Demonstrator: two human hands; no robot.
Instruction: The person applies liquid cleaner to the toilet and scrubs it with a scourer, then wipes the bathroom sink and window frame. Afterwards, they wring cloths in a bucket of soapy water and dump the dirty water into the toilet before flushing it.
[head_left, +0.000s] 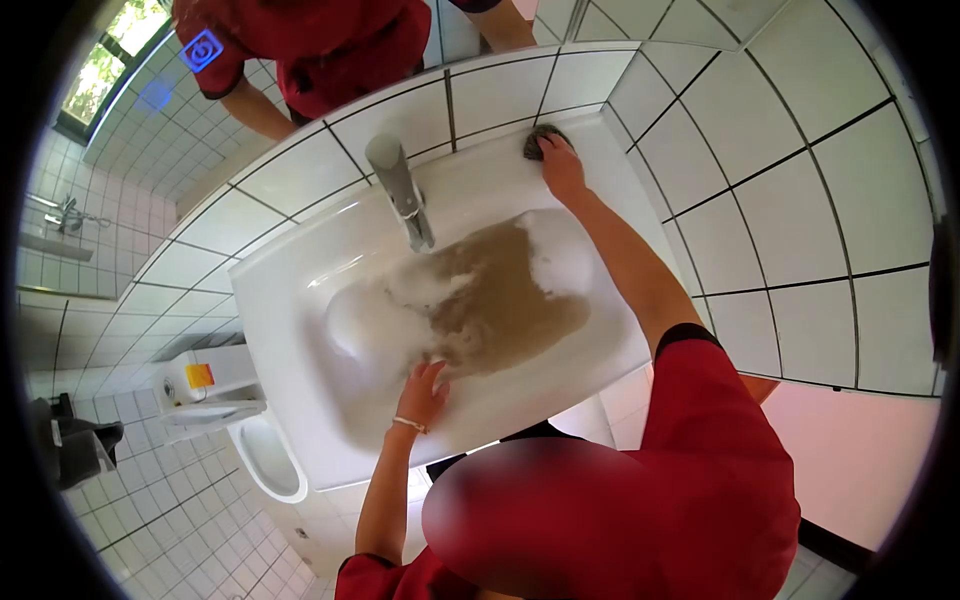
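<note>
1. The right hand (562, 168) is closed over a dark scouring pad (540, 140), pressing it down at the back right corner of the white sink (262, 305).
2. The left hand (425, 392), a bracelet (409, 425) at its wrist, holds nothing; its fingers are apart and slightly bent over the basin's front part, left of the middle. Whether the fingertips touch the liquid is hard to tell.
3. Brownish water (490, 310) lies in the basin, with white foam (370, 325) toward its left side and more near its right end.
4. The faucet (400, 195) stands at the sink's back edge, spout over the basin.
5. White wall tiles (790, 180) run along the sink's back and right edges.
6. Beyond the left edge is a toilet (298, 488).
</note>
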